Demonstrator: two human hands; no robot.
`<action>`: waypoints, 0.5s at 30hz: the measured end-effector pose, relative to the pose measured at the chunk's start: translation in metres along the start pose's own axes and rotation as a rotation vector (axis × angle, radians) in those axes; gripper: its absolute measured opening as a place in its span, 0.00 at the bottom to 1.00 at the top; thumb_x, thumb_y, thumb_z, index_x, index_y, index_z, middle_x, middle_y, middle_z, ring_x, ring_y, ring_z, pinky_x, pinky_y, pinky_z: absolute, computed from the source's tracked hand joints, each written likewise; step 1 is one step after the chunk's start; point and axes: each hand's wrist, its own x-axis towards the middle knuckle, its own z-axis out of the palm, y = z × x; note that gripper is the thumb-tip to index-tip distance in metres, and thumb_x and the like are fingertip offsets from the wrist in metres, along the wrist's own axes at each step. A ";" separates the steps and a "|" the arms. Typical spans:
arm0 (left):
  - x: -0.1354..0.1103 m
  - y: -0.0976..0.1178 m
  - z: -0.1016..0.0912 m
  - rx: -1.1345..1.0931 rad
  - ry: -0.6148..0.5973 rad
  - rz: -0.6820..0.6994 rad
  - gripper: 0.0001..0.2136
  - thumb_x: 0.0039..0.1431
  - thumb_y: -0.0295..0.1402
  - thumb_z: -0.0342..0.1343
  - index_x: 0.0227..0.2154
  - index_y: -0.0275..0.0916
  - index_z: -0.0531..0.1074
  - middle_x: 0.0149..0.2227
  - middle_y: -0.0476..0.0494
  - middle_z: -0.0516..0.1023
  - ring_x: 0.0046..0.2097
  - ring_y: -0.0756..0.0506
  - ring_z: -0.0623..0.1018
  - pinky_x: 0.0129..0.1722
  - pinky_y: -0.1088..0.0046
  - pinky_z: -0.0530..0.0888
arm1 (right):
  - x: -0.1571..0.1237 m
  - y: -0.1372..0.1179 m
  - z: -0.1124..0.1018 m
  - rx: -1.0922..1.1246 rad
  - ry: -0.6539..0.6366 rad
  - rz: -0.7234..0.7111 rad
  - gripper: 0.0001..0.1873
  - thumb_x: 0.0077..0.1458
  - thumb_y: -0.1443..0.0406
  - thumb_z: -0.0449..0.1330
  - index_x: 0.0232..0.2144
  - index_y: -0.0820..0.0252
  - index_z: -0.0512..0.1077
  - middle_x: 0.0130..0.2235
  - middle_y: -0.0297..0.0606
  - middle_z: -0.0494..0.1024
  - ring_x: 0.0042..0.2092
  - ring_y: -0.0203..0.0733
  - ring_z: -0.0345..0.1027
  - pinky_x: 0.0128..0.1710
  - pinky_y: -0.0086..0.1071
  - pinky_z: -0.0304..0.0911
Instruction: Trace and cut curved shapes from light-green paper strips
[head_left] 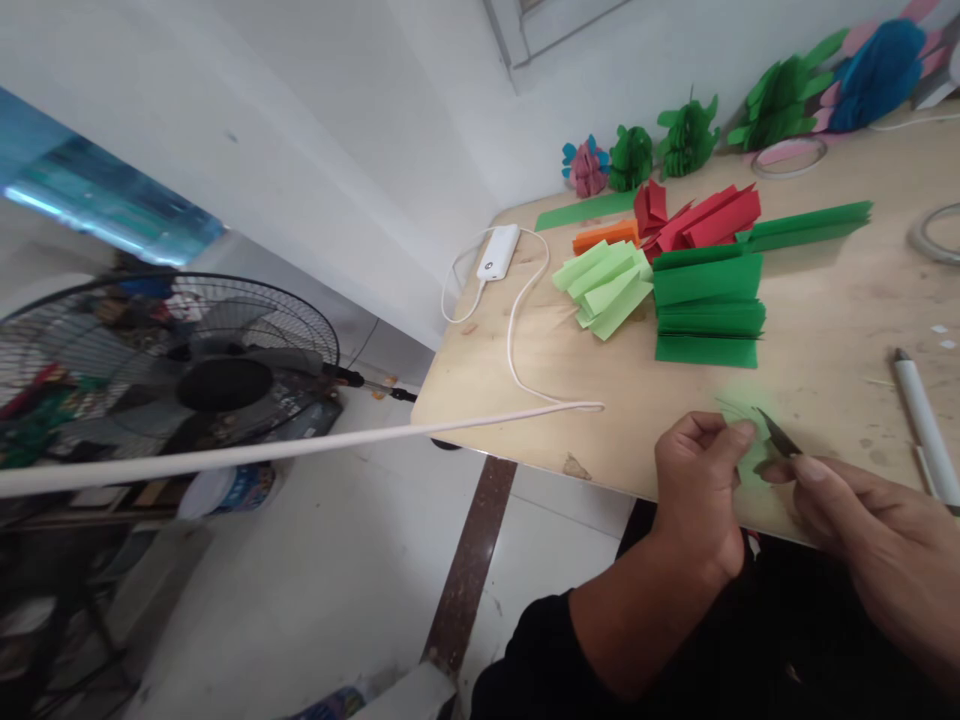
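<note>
My left hand [701,490] is closed, pinching a piece of light green paper [754,465] between thumb and fingers near the table's front edge. Thin strips stick up from the paper's top edge. Close beside it, my right hand [862,520] grips a cutting tool with a dark, pointed blade [778,435]. The blade tip lies at the paper's upper right edge. My fingers cover the tool's handle, so I cannot tell whether it is scissors or a knife. Just beyond both hands sits a stack of folded dark green paper [709,310].
Folded light green [606,285], red [705,220] and orange paper [606,237] lie farther back. Paper figures [688,138] line the wall. A power bank [499,252] trails a white cable [300,450] off the left edge. A pen [926,420] and tape roll [941,235] are right.
</note>
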 end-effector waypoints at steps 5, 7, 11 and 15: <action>-0.002 0.001 0.000 0.033 0.019 0.000 0.15 0.40 0.39 0.68 0.24 0.36 0.70 0.21 0.54 0.64 0.22 0.56 0.58 0.28 0.76 0.59 | 0.000 -0.002 0.000 0.051 -0.020 -0.006 0.27 0.40 0.40 0.53 0.24 0.51 0.79 0.29 0.34 0.82 0.33 0.51 0.74 0.34 0.41 0.69; -0.002 0.000 0.000 0.058 0.035 -0.002 0.16 0.39 0.41 0.68 0.25 0.37 0.70 0.21 0.53 0.65 0.23 0.55 0.61 0.29 0.75 0.61 | -0.001 -0.004 -0.001 0.046 -0.019 0.004 0.27 0.39 0.40 0.53 0.22 0.52 0.79 0.28 0.35 0.81 0.32 0.51 0.74 0.33 0.40 0.69; 0.003 -0.003 0.000 0.051 0.054 -0.015 0.17 0.37 0.41 0.69 0.23 0.37 0.68 0.21 0.53 0.66 0.23 0.55 0.62 0.30 0.74 0.62 | -0.001 -0.004 -0.002 0.034 -0.009 0.001 0.28 0.39 0.40 0.53 0.24 0.52 0.79 0.27 0.35 0.81 0.32 0.51 0.74 0.31 0.39 0.69; 0.003 -0.003 0.000 0.014 0.049 -0.030 0.16 0.37 0.39 0.69 0.23 0.37 0.67 0.21 0.53 0.64 0.22 0.56 0.59 0.28 0.75 0.60 | -0.002 0.004 0.001 -0.023 0.009 -0.037 0.29 0.42 0.38 0.51 0.23 0.53 0.78 0.21 0.33 0.77 0.24 0.47 0.70 0.24 0.37 0.65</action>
